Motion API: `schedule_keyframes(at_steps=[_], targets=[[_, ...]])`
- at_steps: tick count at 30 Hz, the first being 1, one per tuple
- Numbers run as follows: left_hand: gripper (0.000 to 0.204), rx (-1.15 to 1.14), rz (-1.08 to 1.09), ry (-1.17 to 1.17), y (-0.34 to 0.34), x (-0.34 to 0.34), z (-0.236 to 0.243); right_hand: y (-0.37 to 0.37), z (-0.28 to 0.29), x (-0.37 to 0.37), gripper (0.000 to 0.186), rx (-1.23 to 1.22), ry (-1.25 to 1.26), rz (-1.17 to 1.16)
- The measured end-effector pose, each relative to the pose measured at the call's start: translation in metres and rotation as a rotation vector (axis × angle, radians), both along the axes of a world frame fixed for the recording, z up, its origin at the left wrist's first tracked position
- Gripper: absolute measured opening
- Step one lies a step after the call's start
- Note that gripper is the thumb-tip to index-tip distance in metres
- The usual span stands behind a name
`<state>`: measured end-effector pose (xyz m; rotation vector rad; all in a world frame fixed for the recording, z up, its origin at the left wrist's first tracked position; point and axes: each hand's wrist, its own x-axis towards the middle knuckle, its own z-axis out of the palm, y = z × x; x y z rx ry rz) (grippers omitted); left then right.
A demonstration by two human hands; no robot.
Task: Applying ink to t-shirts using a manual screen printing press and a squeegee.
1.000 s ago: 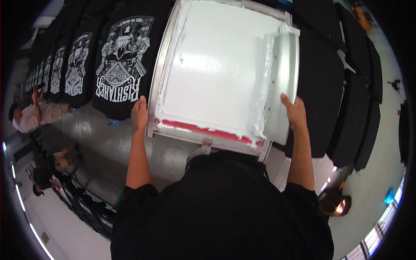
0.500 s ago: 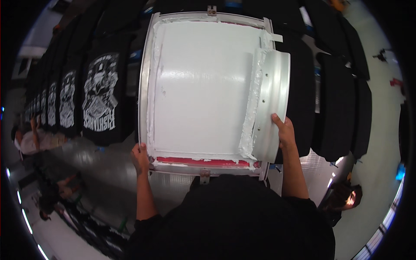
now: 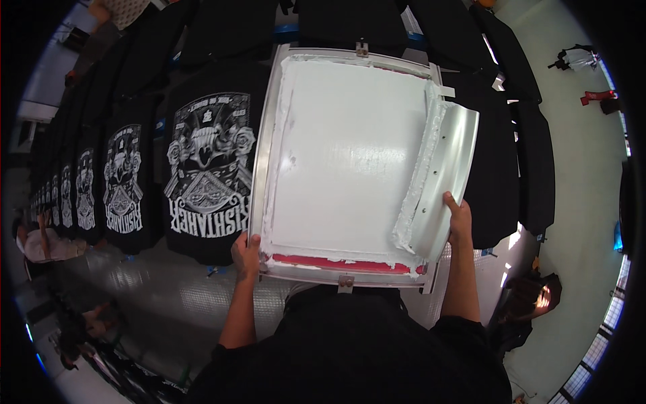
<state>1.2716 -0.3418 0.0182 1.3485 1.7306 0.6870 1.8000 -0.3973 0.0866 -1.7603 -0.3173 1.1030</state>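
Nearest, the operator's black shirt fills the lower centre, just beside the near clamp of a metal screen frame. The left hand grips the frame at its near left corner, thumb on top. The right hand holds the outer edge of a metal squeegee, thumb on its upper face; the other fingers are largely hidden.

The frame lies centrally before the operator. White ink covers its mesh, with a red strip exposed along the near side. The squeegee slants along the right side, ink heaped against its left edge.

Left of the frame is a printed black fabric piece; plain black fabric lies to the right. At far left, apparently, a co-worker stands beside the printed row.
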Motion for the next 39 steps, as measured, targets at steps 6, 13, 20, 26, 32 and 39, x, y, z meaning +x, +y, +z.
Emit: schedule_keyframes(at_steps=[6,13,20,26,32,39], targets=[[0.040,-0.038,0.085,-0.102,-0.030,0.042,-0.016,0.021,-0.013,0.058,0.050,0.017,0.073,0.095],[0.038,0.509,-0.030,0.451,-0.038,0.106,0.018,0.048,-0.013,0.106,0.050,-0.019,0.080,0.229],[0.024,-0.024,-0.552,0.161,-0.150,0.183,0.027,0.200,0.040,0.088,0.040,-0.043,-0.461,0.926],[0.032,-0.366,-0.218,-0.223,-0.184,0.217,0.002,0.343,0.031,0.036,0.040,0.181,-1.207,1.225],[0.028,-0.414,-0.191,-0.217,-0.186,0.227,0.007,0.356,-0.040,0.048,0.046,0.417,-1.572,1.187],[0.032,-0.386,-0.181,-0.389,-0.197,0.220,-0.014,0.231,0.013,0.015,0.040,0.349,-1.412,1.199]])
